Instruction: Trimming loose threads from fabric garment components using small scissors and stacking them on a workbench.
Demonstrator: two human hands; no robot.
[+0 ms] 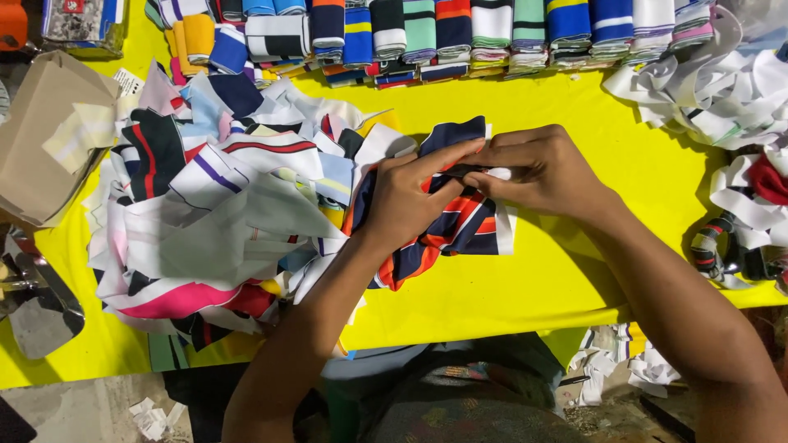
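A navy, orange and white striped knit fabric strip (pixel 447 226) is being pinched on the yellow tabletop (pixel 574 279) by the left hand (pixel 410 197) and right hand (pixel 538 172), both grips narrow on it. Beside, a loose heap of mixed fabric strips (pixel 222 213) is still lying unsorted. Farther, a row of folded striped bundles (pixel 427 33) is already lying finished.

Both hands, left hand (pixel 408 199), right hand (pixel 538 171), pinching navy-orange striped fabric piece (pixel 454 230), yellow table (pixel 525 279)

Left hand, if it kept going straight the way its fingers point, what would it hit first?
The left hand points up and right, so it would first meet the right hand, already touching it over the striped fabric piece.
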